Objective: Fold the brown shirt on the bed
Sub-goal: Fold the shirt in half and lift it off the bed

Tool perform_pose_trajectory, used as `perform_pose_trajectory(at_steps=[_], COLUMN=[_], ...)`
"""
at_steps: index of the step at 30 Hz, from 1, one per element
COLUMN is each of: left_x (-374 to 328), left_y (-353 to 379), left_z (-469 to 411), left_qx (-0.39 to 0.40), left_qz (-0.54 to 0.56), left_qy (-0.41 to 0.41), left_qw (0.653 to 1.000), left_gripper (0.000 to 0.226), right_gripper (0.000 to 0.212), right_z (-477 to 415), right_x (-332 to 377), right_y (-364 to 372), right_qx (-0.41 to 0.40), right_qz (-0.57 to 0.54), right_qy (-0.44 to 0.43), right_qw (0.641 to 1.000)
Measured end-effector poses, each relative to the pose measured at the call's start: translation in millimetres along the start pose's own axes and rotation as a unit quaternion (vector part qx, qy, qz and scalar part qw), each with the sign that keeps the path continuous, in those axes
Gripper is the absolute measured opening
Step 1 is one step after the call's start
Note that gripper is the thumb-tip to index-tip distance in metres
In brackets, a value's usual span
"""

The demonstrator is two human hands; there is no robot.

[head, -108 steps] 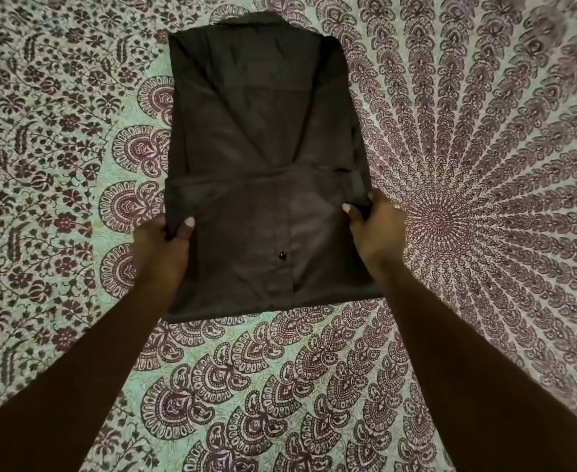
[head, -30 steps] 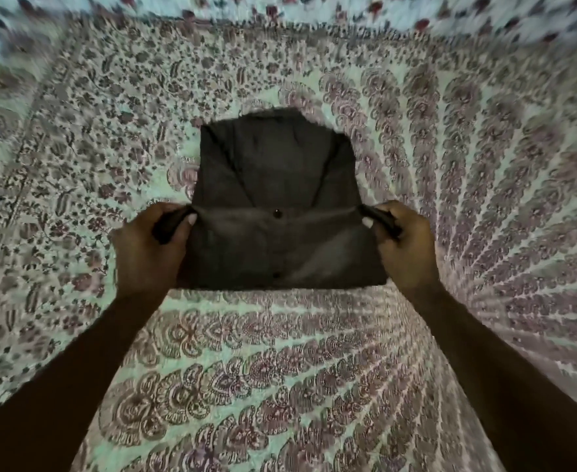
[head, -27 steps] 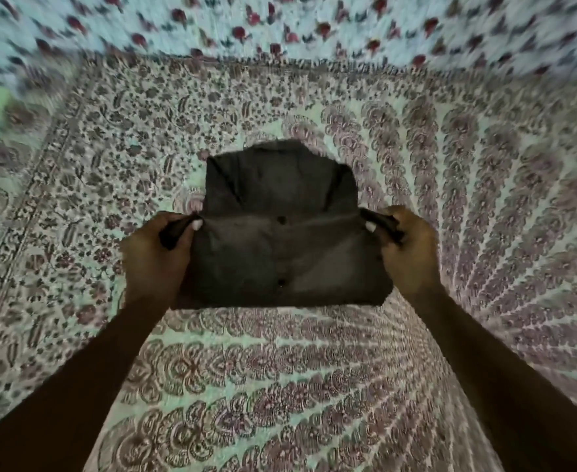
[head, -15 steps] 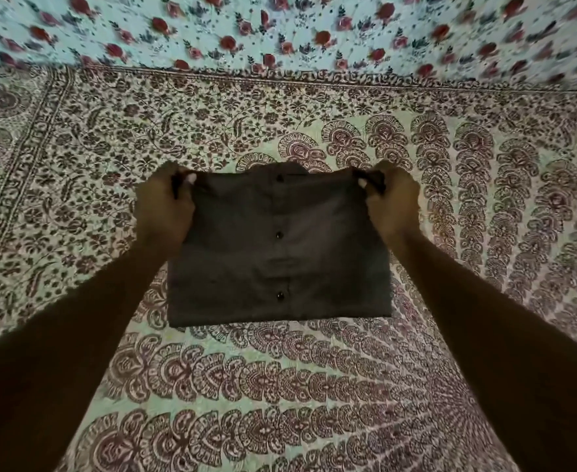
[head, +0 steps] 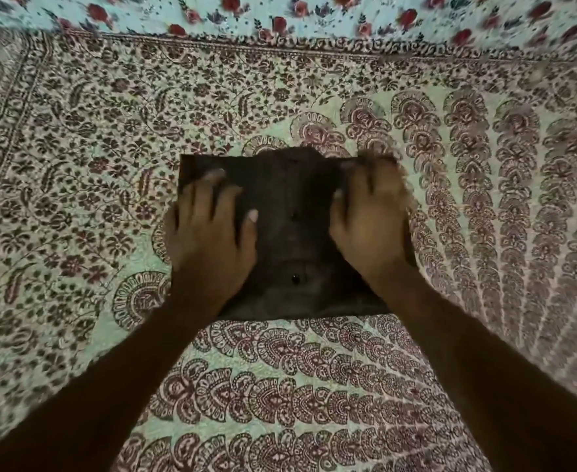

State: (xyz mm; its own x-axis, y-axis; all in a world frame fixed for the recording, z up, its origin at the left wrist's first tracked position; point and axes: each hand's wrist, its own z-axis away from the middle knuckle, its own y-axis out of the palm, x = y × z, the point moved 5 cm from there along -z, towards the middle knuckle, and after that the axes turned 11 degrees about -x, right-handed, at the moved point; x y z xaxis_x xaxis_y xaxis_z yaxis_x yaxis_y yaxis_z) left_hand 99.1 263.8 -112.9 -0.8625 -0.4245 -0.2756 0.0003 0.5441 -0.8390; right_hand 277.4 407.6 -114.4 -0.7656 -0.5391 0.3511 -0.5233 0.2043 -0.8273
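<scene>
The brown shirt point(head: 292, 212) lies on the bed as a compact folded rectangle, its button placket facing up with dark buttons showing down the middle. My left hand point(head: 210, 233) rests flat on its left half, fingers spread and pointing away from me. My right hand point(head: 370, 219) lies flat on the right half, its fingers blurred near the far right corner. Both palms press on the cloth and hold nothing. The shirt's side edges are partly hidden under my hands and forearms.
The bed is covered by a pale green sheet point(head: 280, 386) printed with maroon mandala and leaf patterns. A second cloth with red roses point(head: 280, 18) runs along the far edge.
My hands carried the shirt's lower half up and over to the collar end, then let go of the corners. They now lie flat on top of the folded shirt.
</scene>
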Motion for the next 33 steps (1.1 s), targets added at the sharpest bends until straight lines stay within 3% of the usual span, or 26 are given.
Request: perform_pose_trajectory(at_steps=[4,7,15,18,21,23,25,27,29,32,33], left_x=[11.1,26.0,31.4,37.8,45.1,46.7,49.6,49.9,41.1,7.8,-7.4], left_y=[28.0,49.5,56.9,31.0,-2.3,-12.7,-15.2,-18.9,-28.8,-48.3,-50.6], left_z=[39.0,44.7,35.3,35.2,65.3,87.7,95.8,92.1,79.0,53.1,48.2], left_qx=[0.124,0.163,0.239,0.159,0.079,0.108,0.125,0.128,0.124,0.095,0.098], left_qz=[-0.068,-0.084,-0.033,0.043,0.003,-0.027,0.012,0.086,0.118,0.172,0.186], left_qy=[0.048,0.006,-0.040,-0.202,-0.396,-0.458,-0.492,-0.494,-0.436,-0.285,-0.242], left_qw=[0.989,0.983,0.970,0.965,0.915,0.882,0.862,0.856,0.883,0.938,0.947], left_gripper=[0.070,0.079,0.086,0.073,0.066,0.066,0.061,0.051,0.039,0.008,0.015], right_gripper=[0.060,0.069,0.077,0.077,0.063,0.052,0.040,0.024,0.042,0.067,0.079], right_z=[61.0,59.0,21.6,17.1,23.0,35.6,47.1,46.3,37.2,18.2,11.8], right_x=[21.0,-3.5,-56.7,-31.7,25.3,57.7,76.7,87.3,94.0,106.9,111.5], right_y=[36.8,54.1,47.8,29.8,12.4,21.8,37.6,40.4,33.8,33.1,35.6], right_qx=[0.173,0.192,0.226,0.196,0.091,0.147,0.234,0.242,0.275,0.365,0.389], right_qz=[0.008,0.063,0.095,0.121,0.015,-0.117,-0.201,-0.219,-0.238,-0.267,-0.291], right_qy=[-0.113,-0.120,0.096,0.125,-0.063,-0.132,-0.102,-0.027,0.084,0.220,0.251], right_qw=[0.978,0.972,0.965,0.965,0.994,0.973,0.946,0.945,0.928,0.864,0.837])
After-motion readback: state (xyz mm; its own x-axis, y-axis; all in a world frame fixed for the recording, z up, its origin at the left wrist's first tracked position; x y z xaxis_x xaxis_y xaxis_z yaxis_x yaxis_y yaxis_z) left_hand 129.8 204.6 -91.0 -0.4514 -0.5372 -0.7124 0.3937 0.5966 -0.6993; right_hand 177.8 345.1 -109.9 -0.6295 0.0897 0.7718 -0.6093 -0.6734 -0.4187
